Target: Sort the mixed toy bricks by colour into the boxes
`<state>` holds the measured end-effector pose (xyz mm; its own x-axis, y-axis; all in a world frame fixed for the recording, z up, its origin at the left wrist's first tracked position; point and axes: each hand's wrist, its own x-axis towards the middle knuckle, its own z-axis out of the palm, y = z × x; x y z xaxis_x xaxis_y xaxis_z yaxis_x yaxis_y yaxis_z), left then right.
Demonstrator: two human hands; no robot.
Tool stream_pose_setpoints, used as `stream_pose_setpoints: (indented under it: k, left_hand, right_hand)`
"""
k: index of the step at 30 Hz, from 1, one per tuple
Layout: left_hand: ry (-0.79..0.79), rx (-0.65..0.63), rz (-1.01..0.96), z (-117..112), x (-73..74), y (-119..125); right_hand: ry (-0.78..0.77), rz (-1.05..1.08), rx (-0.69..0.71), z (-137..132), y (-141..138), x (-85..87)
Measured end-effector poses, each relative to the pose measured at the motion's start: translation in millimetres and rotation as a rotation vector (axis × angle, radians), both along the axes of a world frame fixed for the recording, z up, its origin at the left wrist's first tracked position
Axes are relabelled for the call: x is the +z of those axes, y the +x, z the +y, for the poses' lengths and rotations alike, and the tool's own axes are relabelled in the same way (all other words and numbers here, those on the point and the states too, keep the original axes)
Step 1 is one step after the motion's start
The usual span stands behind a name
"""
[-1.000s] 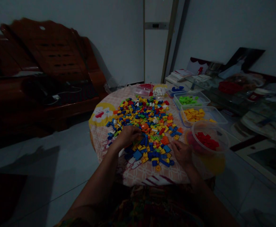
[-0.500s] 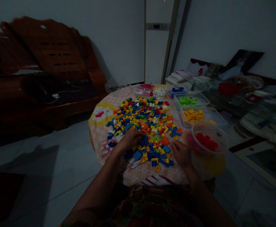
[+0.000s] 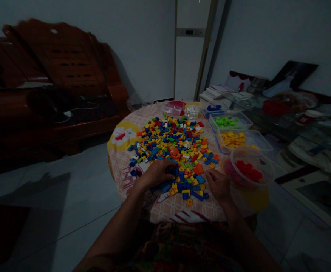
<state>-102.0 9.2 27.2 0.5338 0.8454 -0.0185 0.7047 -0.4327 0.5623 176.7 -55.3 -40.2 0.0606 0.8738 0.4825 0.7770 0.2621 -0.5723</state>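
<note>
A heap of small coloured toy bricks (image 3: 172, 145) covers a round table with a patterned cloth (image 3: 179, 209). My left hand (image 3: 156, 172) lies palm down on the near left part of the heap, fingers curled over blue and yellow bricks. My right hand (image 3: 218, 184) rests at the heap's near right edge, fingers bent and touching blue bricks; what either hand holds is hidden. A round clear tub of red bricks (image 3: 250, 170) stands right beside my right hand.
Behind the tub stand a clear box of yellow bricks (image 3: 240, 139), a box of green bricks (image 3: 229, 121) and small boxes of blue, white and red pieces. A dark wooden bench (image 3: 52, 94) is at the left, a cluttered glass table (image 3: 296, 113) at the right.
My left hand has slid nearer and a little to the right across the heap, toward the blue bricks. My right hand has stayed in place.
</note>
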Motion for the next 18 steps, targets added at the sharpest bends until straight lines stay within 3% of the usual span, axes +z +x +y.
stream_pose_setpoints:
  k: [4,8,11,14,18]
  left_hand:
    - [-0.078,0.010,-0.243,4.1,-4.0,0.1]
    - [-0.275,-0.003,-0.606,18.0,5.7,7.6]
    - [-0.397,-0.016,-0.752,39.7,11.9,23.4]
    - [-0.470,0.032,-0.789,72.1,8.3,48.1]
    - [-0.528,0.134,-0.614,123.1,4.3,90.0]
  right_hand:
    - [0.002,0.005,0.016,0.2,-0.5,0.0]
    - [-0.005,0.011,0.005,0.3,-1.6,-1.1]
    - [-0.010,0.049,-0.001,0.9,-2.1,-3.5]
    - [-0.001,0.097,0.011,1.8,-1.6,-6.3]
    - [-0.015,0.115,0.022,1.7,-1.3,-8.2]
